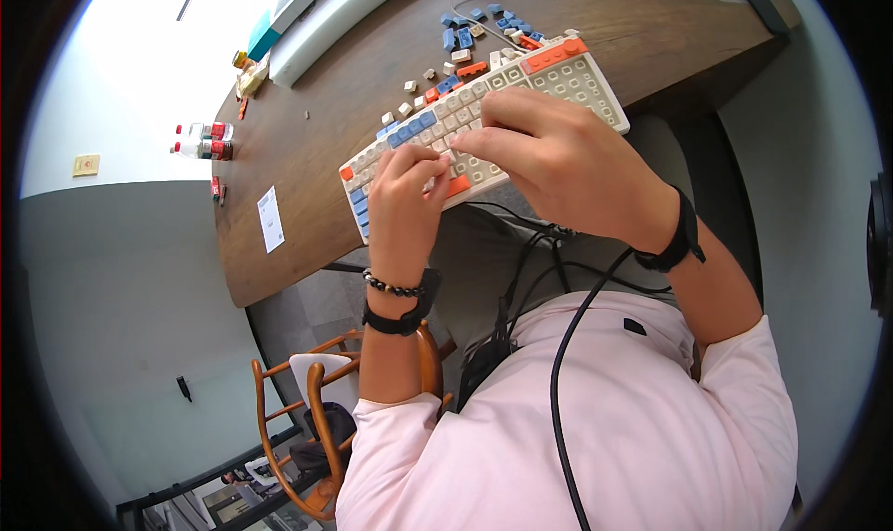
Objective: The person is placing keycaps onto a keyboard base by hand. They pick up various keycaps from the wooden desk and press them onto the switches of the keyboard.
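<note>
A cream keyboard (pixel 609 112) with blue and orange keycaps lies slantwise at the table's near edge. Bare switch sockets show across its right part and its lower middle rows. Over its left half, my left hand (pixel 406 196) has curled fingers, the tips drawn together by a small whitish piece that may be a keycap. My right hand (pixel 567 159) reaches over the middle of the board with bent fingers, thumb and index pointing at the keys near the left fingertips. Whatever sits between the right fingertips is hidden. Loose blue keycaps (pixel 464 38) and cream ones (pixel 410 86) lie beyond the board.
The brown wooden table (pixel 307 187) also carries a white card (pixel 270 219), bottles with red caps (pixel 203 150) and a long white box (pixel 316 29). Black cables (pixel 558 373) hang over my lap. A wooden chair (pixel 316 391) stands at the left.
</note>
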The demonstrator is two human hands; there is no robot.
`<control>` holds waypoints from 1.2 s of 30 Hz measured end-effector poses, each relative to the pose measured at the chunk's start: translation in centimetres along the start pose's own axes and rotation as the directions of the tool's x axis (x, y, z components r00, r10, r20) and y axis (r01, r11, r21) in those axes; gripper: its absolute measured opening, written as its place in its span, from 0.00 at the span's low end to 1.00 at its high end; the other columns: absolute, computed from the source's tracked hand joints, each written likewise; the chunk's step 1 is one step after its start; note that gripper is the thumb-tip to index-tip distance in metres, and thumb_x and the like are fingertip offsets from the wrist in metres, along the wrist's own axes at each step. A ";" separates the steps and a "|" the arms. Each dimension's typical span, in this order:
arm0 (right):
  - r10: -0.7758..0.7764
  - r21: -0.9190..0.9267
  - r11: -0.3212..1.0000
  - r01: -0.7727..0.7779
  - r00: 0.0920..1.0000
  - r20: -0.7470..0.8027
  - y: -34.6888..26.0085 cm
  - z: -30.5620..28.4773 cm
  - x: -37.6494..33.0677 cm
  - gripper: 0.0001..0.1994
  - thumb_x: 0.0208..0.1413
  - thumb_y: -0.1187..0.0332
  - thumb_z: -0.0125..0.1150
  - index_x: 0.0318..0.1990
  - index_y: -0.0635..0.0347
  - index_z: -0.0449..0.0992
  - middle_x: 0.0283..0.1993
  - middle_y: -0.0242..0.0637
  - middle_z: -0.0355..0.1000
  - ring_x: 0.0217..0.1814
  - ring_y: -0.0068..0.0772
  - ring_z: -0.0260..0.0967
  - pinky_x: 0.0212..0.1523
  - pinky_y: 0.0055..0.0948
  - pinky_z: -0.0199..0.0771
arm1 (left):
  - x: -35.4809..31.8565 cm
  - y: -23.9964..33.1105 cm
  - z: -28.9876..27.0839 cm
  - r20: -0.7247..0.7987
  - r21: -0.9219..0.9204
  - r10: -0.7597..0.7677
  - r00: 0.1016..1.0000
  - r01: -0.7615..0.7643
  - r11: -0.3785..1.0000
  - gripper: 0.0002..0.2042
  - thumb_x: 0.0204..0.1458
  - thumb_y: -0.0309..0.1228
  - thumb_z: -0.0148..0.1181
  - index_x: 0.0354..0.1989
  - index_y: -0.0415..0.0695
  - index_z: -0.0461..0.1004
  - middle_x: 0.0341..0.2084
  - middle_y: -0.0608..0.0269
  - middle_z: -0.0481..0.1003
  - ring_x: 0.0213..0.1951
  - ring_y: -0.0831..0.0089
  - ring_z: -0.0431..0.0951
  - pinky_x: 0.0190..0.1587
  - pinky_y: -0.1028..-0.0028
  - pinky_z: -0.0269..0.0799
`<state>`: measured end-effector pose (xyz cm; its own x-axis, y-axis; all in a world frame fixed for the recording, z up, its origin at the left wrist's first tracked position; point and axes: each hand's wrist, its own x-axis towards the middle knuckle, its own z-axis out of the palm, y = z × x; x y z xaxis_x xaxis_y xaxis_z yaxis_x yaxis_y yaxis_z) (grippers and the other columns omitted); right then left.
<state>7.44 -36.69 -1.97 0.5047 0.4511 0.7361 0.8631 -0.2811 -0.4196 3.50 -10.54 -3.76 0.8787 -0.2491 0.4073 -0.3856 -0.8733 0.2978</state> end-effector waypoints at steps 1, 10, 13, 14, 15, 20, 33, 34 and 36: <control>-0.002 -0.003 1.000 0.002 1.000 -0.010 0.0 0.0 0.0 0.17 0.62 0.80 0.74 0.59 0.62 0.90 0.50 0.43 0.81 0.49 0.49 0.84 0.51 0.45 0.88 | 0.1 0.6 0.0 0.022 0.034 -0.003 1.000 0.002 0.999 0.04 0.61 0.23 0.79 0.42 0.37 0.91 0.46 0.59 0.88 0.48 0.56 0.87 0.52 0.58 0.84; 0.003 0.019 1.000 -0.003 1.000 -0.012 0.0 0.2 0.0 0.17 0.63 0.80 0.72 0.58 0.63 0.90 0.50 0.44 0.82 0.51 0.50 0.85 0.53 0.46 0.88 | 0.1 1.5 -0.4 0.086 0.079 -0.033 0.996 0.026 0.997 0.05 0.63 0.23 0.75 0.43 0.34 0.89 0.47 0.57 0.86 0.52 0.51 0.84 0.57 0.55 0.82; 0.010 0.005 1.000 -0.010 1.000 -0.015 -0.1 0.1 -0.1 0.17 0.63 0.80 0.72 0.58 0.63 0.90 0.50 0.44 0.82 0.52 0.50 0.85 0.53 0.46 0.88 | 0.9 2.1 -0.9 0.154 0.059 -0.046 0.987 0.038 0.998 0.05 0.63 0.23 0.75 0.44 0.34 0.89 0.47 0.56 0.86 0.54 0.49 0.83 0.59 0.53 0.80; 0.009 0.007 1.000 -0.009 1.000 -0.015 -0.1 0.1 -0.1 0.17 0.63 0.80 0.72 0.58 0.63 0.90 0.50 0.44 0.82 0.52 0.50 0.85 0.53 0.46 0.88 | 1.1 2.1 -1.1 0.154 0.061 -0.049 0.987 0.040 0.997 0.05 0.63 0.23 0.75 0.44 0.34 0.89 0.47 0.56 0.86 0.54 0.49 0.83 0.59 0.53 0.80; 0.014 0.004 1.000 -0.014 1.000 0.009 -0.1 0.0 -0.2 0.15 0.64 0.78 0.72 0.58 0.64 0.89 0.52 0.45 0.82 0.56 0.51 0.85 0.58 0.47 0.88 | 1.3 1.9 -1.3 0.194 0.063 -0.044 0.980 0.032 0.998 0.06 0.63 0.23 0.75 0.44 0.34 0.90 0.48 0.55 0.86 0.54 0.48 0.82 0.60 0.53 0.80; -0.013 -0.007 1.000 0.013 1.000 0.028 -0.1 0.0 -0.1 0.14 0.65 0.76 0.72 0.56 0.64 0.88 0.54 0.45 0.83 0.60 0.52 0.85 0.63 0.47 0.87 | 2.9 0.6 -2.4 0.334 0.087 0.036 0.942 -0.069 0.994 0.07 0.62 0.24 0.76 0.46 0.37 0.91 0.50 0.54 0.86 0.55 0.47 0.82 0.62 0.51 0.79; 0.006 0.026 1.000 -0.006 0.999 0.034 -0.6 -0.4 0.4 0.15 0.62 0.80 0.70 0.56 0.68 0.87 0.52 0.46 0.82 0.59 0.52 0.85 0.62 0.46 0.87 | 9.5 -6.1 -3.9 0.494 -0.121 -0.052 0.868 0.128 0.984 0.09 0.72 0.27 0.72 0.51 0.35 0.92 0.47 0.53 0.88 0.46 0.61 0.90 0.54 0.63 0.86; 0.011 0.023 1.000 -0.012 0.999 0.045 -0.6 -0.3 0.3 0.15 0.62 0.80 0.70 0.56 0.68 0.87 0.53 0.47 0.82 0.60 0.53 0.85 0.63 0.47 0.87 | 10.1 -7.3 -3.2 0.433 -0.100 -0.130 0.892 0.191 0.976 0.09 0.72 0.27 0.72 0.52 0.36 0.92 0.49 0.52 0.89 0.47 0.61 0.91 0.54 0.63 0.86; 0.017 0.017 1.000 -0.018 0.999 0.045 -0.6 -0.4 0.1 0.15 0.63 0.80 0.69 0.57 0.68 0.87 0.54 0.47 0.82 0.60 0.53 0.85 0.63 0.46 0.87 | 11.3 -9.3 -1.3 0.315 -0.060 -0.191 0.930 0.220 0.974 0.10 0.70 0.25 0.72 0.56 0.38 0.91 0.54 0.52 0.91 0.51 0.62 0.93 0.56 0.64 0.88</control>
<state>6.99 -36.79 -1.46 0.5199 0.4834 0.7043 0.8540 -0.2747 -0.4418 16.64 -4.66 -0.81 0.9792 -0.1965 0.0497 -0.1986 -0.8802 0.4311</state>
